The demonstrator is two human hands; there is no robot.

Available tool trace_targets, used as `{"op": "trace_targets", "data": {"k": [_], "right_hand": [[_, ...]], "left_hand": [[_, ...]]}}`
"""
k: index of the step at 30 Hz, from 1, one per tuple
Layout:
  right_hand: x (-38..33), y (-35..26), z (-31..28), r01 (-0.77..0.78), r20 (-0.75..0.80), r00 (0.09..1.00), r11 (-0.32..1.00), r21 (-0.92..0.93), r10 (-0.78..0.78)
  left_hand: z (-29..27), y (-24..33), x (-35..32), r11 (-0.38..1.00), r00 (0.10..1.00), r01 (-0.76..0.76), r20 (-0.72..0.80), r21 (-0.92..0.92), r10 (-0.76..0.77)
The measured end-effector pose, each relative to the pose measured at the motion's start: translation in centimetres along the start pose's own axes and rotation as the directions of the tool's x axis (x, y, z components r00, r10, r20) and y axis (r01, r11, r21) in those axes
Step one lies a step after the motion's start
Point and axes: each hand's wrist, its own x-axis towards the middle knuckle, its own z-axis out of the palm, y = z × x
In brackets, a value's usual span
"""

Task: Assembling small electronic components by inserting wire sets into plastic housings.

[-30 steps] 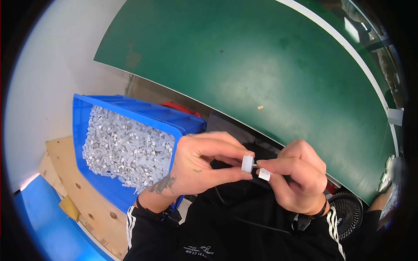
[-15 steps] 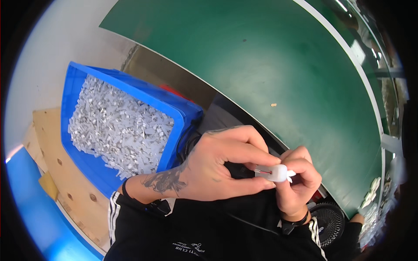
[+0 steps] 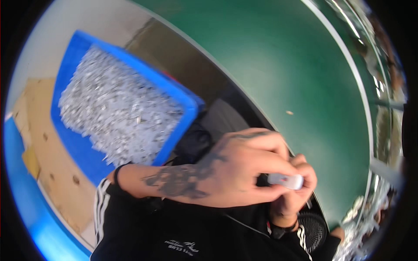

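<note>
My left hand [image 3: 244, 169], with a tattoo across its back and wrist, pinches a small whitish plastic part [image 3: 292, 181] between thumb and index finger. A small red spot shows on the part. My right hand [image 3: 305, 191] is closed around the part's right end, its fingers partly hidden behind it and behind my left hand. Both hands meet in front of my black shirt, beside the edge of the green table [image 3: 278, 65]. Motion blurs the part, and its left end lies between my left fingers.
At the left stands a blue bin [image 3: 191, 115] heaped with small whitish plastic and metal pieces [image 3: 122, 104]. Wooden board [image 3: 56, 148] lies beyond it. A tiny tan scrap [image 3: 289, 112] sits on the table. At the lower right are a black fan [image 3: 311, 230] and clear plastic bags [image 3: 370, 222].
My view has turned, so the bin and table sit differently in it. My left fingers have closed further over the part, covering its metal-pinned end. The white bits at my right fingertips no longer show.
</note>
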Motion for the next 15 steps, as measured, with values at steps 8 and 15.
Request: {"op": "trace_targets", "data": {"k": [8, 15], "right_hand": [[-0.1, -0.4, 2.0, 0.013, -0.017, 1.000, 0.999, 0.040, -0.012], [2.5, -3.4, 0.8, -0.231, 0.100, 0.969, 0.973, 0.026, 0.227]], "left_hand": [[1.6, -0.3, -0.3, 0.997, 0.995, -0.025, -0.101, -0.068, 0.018], [-6.0, -0.7, -3.2, 0.972, 0.976, 0.022, -0.216, 0.233, 0.030]]}}
